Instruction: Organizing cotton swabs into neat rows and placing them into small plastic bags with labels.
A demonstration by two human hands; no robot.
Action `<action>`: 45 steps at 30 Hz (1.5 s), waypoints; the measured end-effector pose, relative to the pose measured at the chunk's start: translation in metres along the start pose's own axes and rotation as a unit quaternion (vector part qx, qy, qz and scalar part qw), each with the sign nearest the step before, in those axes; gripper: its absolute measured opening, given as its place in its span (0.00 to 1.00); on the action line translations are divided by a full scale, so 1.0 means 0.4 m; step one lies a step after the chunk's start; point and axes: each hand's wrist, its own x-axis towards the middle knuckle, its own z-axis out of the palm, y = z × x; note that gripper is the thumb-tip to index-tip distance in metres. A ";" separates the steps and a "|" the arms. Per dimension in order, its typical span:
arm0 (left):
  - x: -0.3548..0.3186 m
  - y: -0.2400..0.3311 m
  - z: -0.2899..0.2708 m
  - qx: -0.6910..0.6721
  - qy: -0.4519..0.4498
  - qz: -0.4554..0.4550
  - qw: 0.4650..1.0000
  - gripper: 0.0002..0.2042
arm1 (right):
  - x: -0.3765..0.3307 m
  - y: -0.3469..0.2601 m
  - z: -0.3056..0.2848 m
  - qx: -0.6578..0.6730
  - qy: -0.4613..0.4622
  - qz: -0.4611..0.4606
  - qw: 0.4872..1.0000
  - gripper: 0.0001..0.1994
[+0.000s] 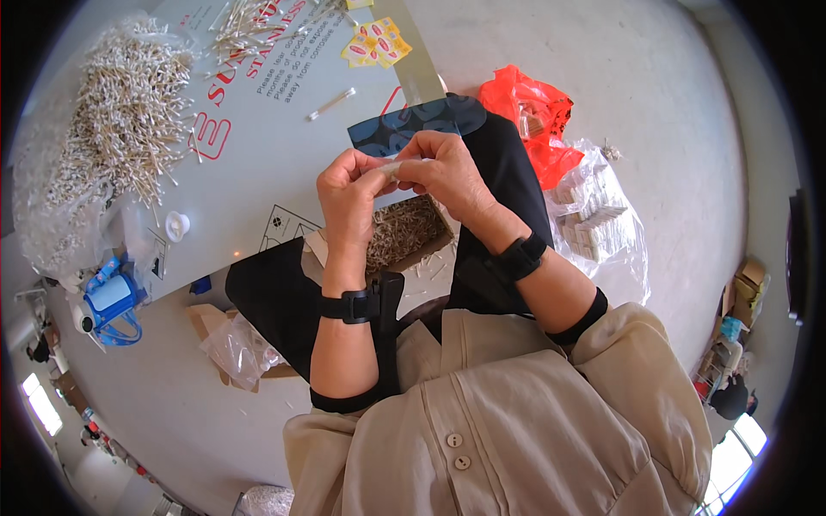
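Note:
My left hand point(348, 185) and my right hand point(447, 172) meet over the near edge of the table, fingertips pinched together. Between them is a small pale object point(391, 169), mostly covered by the fingers; its kind cannot be made out. Just behind the hands lies a dark blue, see-through patterned sheet point(366, 136). Below them, between my knees, a cardboard box point(434, 246) holds many loose cotton swabs point(400, 234). A clear tube-like piece with white ends point(332, 103) rests on the table beyond the hands.
A large heap of cotton swabs point(129, 112) in clear plastic covers the table's left. More swabs point(245, 30) and yellow-white labels point(377, 43) lie farther back. A white spool point(177, 225) and blue bottle point(112, 297) are left. Red point(551, 159) and clear bags point(632, 249) sit on the floor, right.

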 end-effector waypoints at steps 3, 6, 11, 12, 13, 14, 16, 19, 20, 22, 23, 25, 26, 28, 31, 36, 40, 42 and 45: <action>0.003 0.002 0.000 0.018 -0.002 0.007 1.000 0.01 | 0.002 -0.005 0.003 -0.012 0.006 -0.021 1.000 0.09; 0.002 0.008 0.003 0.036 0.004 0.010 0.999 0.01 | -0.003 -0.016 0.000 -0.028 -0.008 -0.006 1.000 0.04; 0.009 0.009 -0.004 0.032 -0.012 0.001 0.999 0.01 | 0.003 -0.021 -0.004 -0.023 -0.024 0.030 0.999 0.04; 0.008 0.008 -0.005 0.027 -0.017 -0.007 0.999 0.01 | 0.003 -0.017 -0.005 -0.023 -0.023 0.028 0.999 0.04; 0.005 0.006 -0.005 0.028 -0.018 -0.005 0.999 0.01 | 0.003 -0.011 -0.007 -0.012 -0.028 0.025 0.999 0.04; 0.000 0.006 -0.004 0.038 -0.017 0.000 0.999 0.01 | 0.002 -0.010 -0.007 -0.001 -0.032 0.022 0.999 0.04; 0.000 0.004 -0.004 0.049 -0.017 0.005 0.999 0.01 | -0.001 -0.008 -0.012 0.009 -0.036 0.019 0.999 0.04; 0.000 0.000 -0.006 0.022 -0.015 0.002 1.000 0.01 | -0.002 -0.006 -0.009 0.020 -0.039 0.015 0.999 0.05; 0.001 0.005 -0.006 0.023 -0.019 0.000 1.000 0.02 | -0.002 -0.007 -0.007 0.020 -0.038 0.010 0.999 0.06; 0.001 0.013 -0.006 0.023 -0.022 -0.006 0.999 0.02 | -0.001 -0.014 -0.010 0.004 -0.044 0.016 0.999 0.06; 0.001 0.014 -0.005 0.026 -0.024 -0.009 0.999 0.03 | 0.000 -0.019 -0.012 -0.013 -0.050 0.019 0.998 0.06; 0.004 0.019 -0.005 0.028 -0.024 -0.014 0.999 0.03 | 0.000 -0.031 -0.011 -0.027 -0.052 0.012 0.998 0.07; 0.004 0.025 -0.007 0.051 -0.036 -0.011 0.998 0.03 | -0.003 -0.033 -0.010 -0.041 -0.054 0.001 0.998 0.07; -0.002 0.024 -0.010 0.074 -0.048 -0.009 0.996 0.04 | -0.008 -0.030 -0.010 -0.055 -0.060 0.012 0.997 0.07; -0.003 0.013 -0.019 0.031 -0.046 -0.024 0.998 0.01 | -0.003 -0.027 -0.014 -0.055 -0.066 0.011 0.996 0.05; -0.027 -0.020 -0.042 -0.020 -0.069 0.019 0.997 0.06 | -0.026 0.012 -0.031 0.022 -0.077 0.001 0.997 0.07; -0.026 -0.030 -0.049 -0.060 -0.075 0.022 0.995 0.08 | -0.032 0.028 -0.028 0.077 -0.079 -0.024 0.994 0.10; -0.021 -0.037 -0.053 -0.059 -0.077 0.026 0.995 0.07 | -0.032 0.024 -0.024 0.077 -0.072 -0.020 0.994 0.10; -0.016 -0.048 -0.055 -0.055 -0.071 0.035 0.995 0.07 | -0.031 0.023 -0.020 0.063 -0.063 -0.004 0.996 0.09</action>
